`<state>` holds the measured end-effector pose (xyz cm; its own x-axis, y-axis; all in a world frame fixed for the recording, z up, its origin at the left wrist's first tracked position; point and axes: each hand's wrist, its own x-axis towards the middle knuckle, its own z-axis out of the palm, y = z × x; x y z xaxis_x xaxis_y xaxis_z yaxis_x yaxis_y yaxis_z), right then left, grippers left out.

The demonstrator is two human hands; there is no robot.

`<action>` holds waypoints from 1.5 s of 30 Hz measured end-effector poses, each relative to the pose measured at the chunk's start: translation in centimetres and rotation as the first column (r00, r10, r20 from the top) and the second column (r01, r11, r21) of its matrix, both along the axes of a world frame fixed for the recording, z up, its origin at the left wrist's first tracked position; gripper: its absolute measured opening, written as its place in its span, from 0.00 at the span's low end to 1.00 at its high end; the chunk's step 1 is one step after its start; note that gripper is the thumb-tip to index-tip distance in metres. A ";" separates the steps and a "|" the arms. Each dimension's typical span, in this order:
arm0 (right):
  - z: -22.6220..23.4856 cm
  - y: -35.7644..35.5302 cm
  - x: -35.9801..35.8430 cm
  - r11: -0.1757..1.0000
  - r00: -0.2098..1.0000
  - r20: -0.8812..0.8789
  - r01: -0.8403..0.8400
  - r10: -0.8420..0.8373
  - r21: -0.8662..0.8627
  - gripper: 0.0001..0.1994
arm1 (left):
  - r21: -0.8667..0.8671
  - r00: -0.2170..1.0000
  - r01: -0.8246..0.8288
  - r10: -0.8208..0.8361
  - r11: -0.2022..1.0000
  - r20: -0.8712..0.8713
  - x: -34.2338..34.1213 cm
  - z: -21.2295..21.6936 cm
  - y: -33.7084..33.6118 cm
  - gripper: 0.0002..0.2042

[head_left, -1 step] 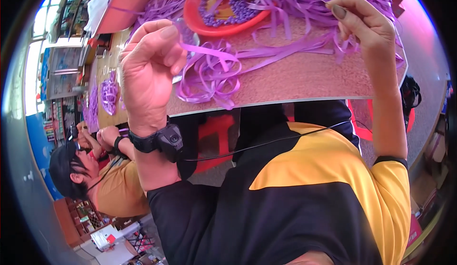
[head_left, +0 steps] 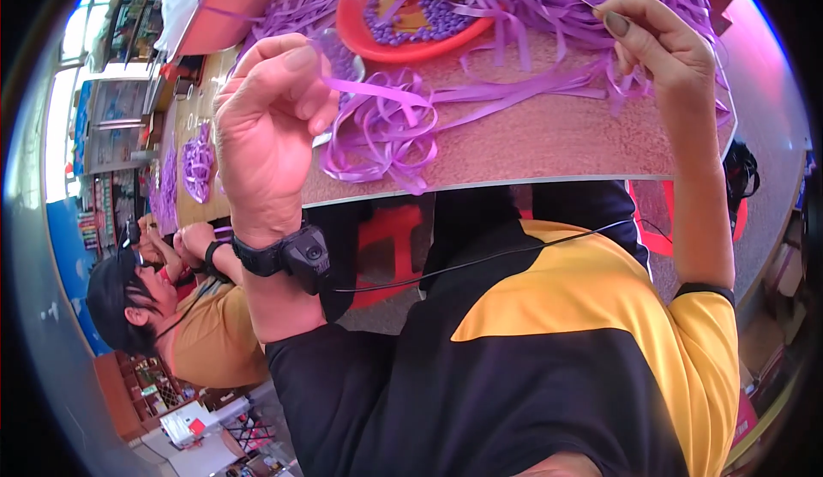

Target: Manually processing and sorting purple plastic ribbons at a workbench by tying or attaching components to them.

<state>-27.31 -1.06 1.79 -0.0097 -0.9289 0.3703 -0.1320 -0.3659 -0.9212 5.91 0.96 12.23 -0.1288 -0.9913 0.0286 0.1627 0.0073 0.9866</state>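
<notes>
The left hand (head_left: 274, 126) pinches a purple ribbon (head_left: 377, 91) at ten o'clock; the right hand (head_left: 660, 44) grips a needle (head_left: 587, 2) at one o'clock. Ribbon heaps and a red plate (head_left: 360, 31) cover the brown table (head_left: 549, 147). A coworker (head_left: 171, 306) sits at eight o'clock before cluttered shelves (head_left: 107, 126).

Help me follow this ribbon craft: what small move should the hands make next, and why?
Probably bring the right hand and its needle toward the purple ribbon pinched in the left hand, since the two are held apart above the table.

Orange plate (head_left: 360, 36) of purple beads (head_left: 433, 14); co-worker (head_left: 184, 323) beside.
</notes>
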 end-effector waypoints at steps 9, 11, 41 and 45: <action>-1.0 -0.6 0.1 0.998 0.997 -0.061 -0.040 0.044 0.058 0.08 | 0.012 0.847 0.216 -0.182 0.976 -0.499 4.1 -0.7 0.5 0.07; -1.5 -0.8 0.0 0.996 0.998 -0.038 -0.049 0.052 0.071 0.08 | 0.016 0.810 0.247 -0.198 0.969 -0.552 4.7 -0.6 0.4 0.07; 3.5 -1.0 3.4 0.939 0.909 -0.394 -0.242 0.132 -0.244 0.11 | 0.232 0.809 0.345 -0.163 0.910 -0.564 -7.4 -8.7 -2.1 0.04; 3.7 -1.6 3.4 0.920 0.874 -0.482 -0.234 0.058 -0.313 0.11 | 0.183 0.826 0.332 -0.191 0.925 -0.531 -7.9 -8.5 -2.1 0.05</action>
